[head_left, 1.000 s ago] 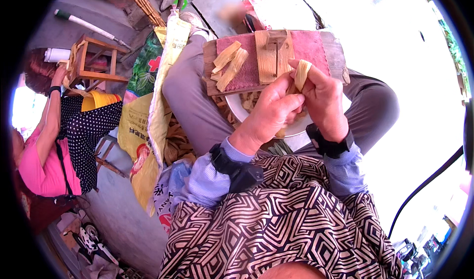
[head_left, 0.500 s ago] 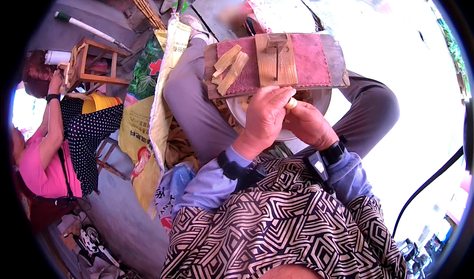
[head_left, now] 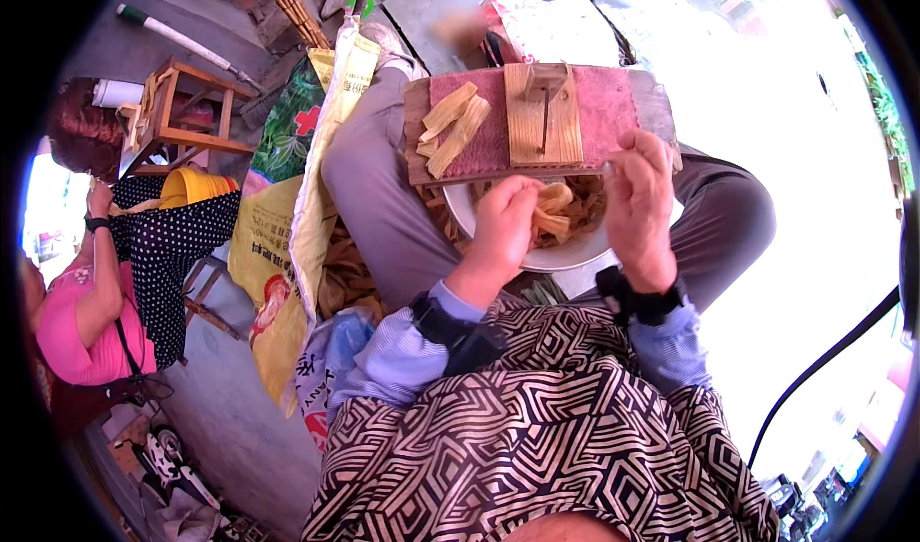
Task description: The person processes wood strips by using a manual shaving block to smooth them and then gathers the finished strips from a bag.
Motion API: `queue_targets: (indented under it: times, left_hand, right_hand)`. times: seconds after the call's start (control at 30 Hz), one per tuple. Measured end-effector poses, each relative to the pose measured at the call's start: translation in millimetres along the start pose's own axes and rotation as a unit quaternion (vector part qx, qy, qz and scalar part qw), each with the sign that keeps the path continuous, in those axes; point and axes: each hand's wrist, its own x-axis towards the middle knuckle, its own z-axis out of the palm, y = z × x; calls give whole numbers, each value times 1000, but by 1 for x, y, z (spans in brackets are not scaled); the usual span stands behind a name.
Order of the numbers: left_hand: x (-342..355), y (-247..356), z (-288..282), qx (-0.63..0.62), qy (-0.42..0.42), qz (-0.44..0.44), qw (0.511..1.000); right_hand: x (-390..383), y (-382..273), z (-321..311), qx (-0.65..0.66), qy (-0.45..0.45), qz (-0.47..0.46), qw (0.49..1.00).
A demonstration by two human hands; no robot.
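My left hand (head_left: 498,226) is closed on a pale folded husk strip (head_left: 551,218), over a white basin (head_left: 599,254) holding more strips. My right hand (head_left: 640,211) is raised at the board's front right, fingers loosely bent and apart, with nothing visible in them. The wooden board (head_left: 656,120) lies above the basin between my knees, covered with a red cloth (head_left: 604,106). On it are a wooden block (head_left: 541,135) with an upright piece and thin dark rod, and several pale strips (head_left: 450,130) on the left.
A yellow sack (head_left: 278,283) with husks and a blue plastic bag (head_left: 335,350) lie at my left. Beyond them a co-worker in pink (head_left: 91,326) handles pale material beside a wooden stool (head_left: 196,135). A black cable (head_left: 824,360) runs at the right.
My hands have separated from their joint grip on the rolled strip. My right hand moved up and right; my left keeps hold over the basin, where the strip now appears looser.
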Motion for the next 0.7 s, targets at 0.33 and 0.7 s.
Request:
queue_targets:
  times: [0.33,0.7]
  left_hand:
    - [-11,19,18,24,-3,119,993]
    - [-12,50,11,441,22,463,768]
  right_hand:
    - [-9,-24,-19,193,-195,152,950]
    - [-21,3,-18,375,-156,422,810]
